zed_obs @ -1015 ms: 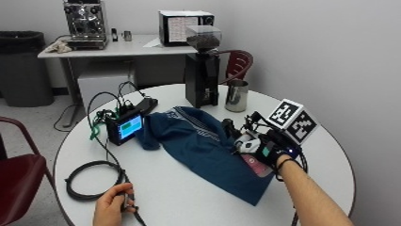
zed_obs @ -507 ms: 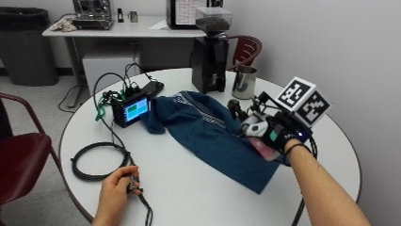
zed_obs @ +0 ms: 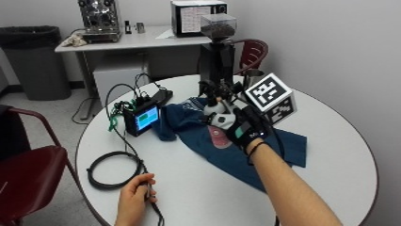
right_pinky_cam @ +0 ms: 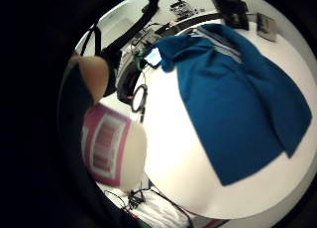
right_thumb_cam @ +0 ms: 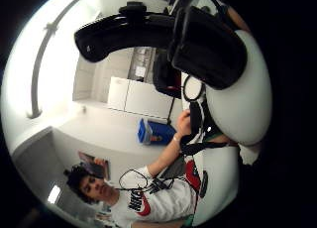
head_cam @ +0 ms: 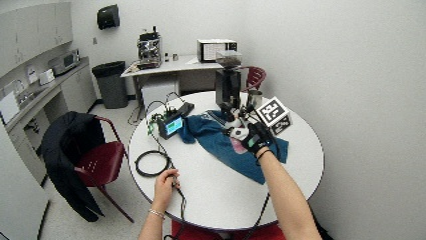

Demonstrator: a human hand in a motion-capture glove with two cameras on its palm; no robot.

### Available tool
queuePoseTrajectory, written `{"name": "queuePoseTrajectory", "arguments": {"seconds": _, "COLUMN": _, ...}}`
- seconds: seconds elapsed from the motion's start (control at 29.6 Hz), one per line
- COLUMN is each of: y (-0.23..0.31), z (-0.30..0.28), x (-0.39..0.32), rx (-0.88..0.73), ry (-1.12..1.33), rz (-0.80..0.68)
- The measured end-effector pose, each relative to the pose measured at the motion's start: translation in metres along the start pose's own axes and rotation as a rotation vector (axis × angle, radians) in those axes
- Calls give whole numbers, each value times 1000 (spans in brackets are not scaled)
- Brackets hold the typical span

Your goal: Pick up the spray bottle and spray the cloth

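My gloved right hand (zed_obs: 249, 130) grips a white spray bottle (zed_obs: 219, 123) with a pink label and holds it upright just above the blue cloth (zed_obs: 188, 118). The cloth lies spread over the middle of the round white table (zed_obs: 332, 155). In the little finger side palm view the bottle (right_pinky_cam: 115, 149) fills the space beside the palm, with the cloth (right_pinky_cam: 237, 109) spread on the table beyond it. The thumb side palm view shows the bottle's black sprayer head (right_thumb_cam: 208, 44) close up. In the wide outside view the hand (head_cam: 256, 141) is over the cloth (head_cam: 206, 131).
A small screen device (zed_obs: 143, 118) with cables stands at the cloth's left end. Behind the cloth are a black coffee grinder (zed_obs: 216, 61) and a metal cup (zed_obs: 254, 77). A coiled black cable (zed_obs: 113, 169) lies front left, by a bare left hand (zed_obs: 136, 192) holding a cord.
The outside view has shifted. My hand with the bottle has moved from the cloth's right edge toward its middle.
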State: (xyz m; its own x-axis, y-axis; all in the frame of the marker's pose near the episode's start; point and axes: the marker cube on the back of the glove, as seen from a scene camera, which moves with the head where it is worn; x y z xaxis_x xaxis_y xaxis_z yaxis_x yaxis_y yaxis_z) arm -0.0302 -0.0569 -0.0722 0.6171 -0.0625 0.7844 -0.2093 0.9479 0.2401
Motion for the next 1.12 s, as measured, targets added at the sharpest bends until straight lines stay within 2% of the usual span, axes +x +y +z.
{"name": "queuePoseTrajectory", "arguments": {"seconds": 0.2, "y": -18, "z": 66, "x": 17, "rx": -45, "ry": -157, "rz": -26}}
{"name": "queuePoseTrajectory", "arguments": {"seconds": 0.47, "y": -19, "z": 120, "x": 31, "rx": -119, "ry": -84, "rz": -140}}
{"name": "queuePoseTrajectory", "arguments": {"seconds": 1.12, "y": -17, "z": 103, "x": 69, "rx": -106, "ry": -66, "rz": -39}}
